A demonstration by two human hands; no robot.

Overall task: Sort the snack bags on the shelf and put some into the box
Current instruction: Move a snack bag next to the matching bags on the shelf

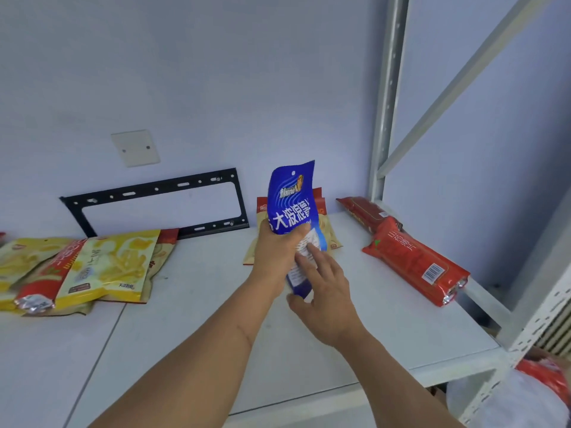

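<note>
The blue snack bag [292,205] stands upright in the air above the white shelf [191,319], near its middle and toward the back wall. The left hand [275,251] has its grip clamped around the bag's lower half, thumb across the front. The right hand [324,291] lies against the bag's lower edge with fingers [312,257] mostly straight, touching the printed white panel; its grip is apart, not curled round anything. Just behind the blue bag a beige and red snack bag [327,230] leans near the wall. To the right, two long red packets [414,261] lie end to end along the shelf's edge beside the metal upright [386,118]. On the left lies a loose overlapping pile of yellow bags [114,264] with a red packet [46,285] among them. A black metal bracket [154,189] is on the wall behind, with a white cover plate [136,148] above it.
</note>
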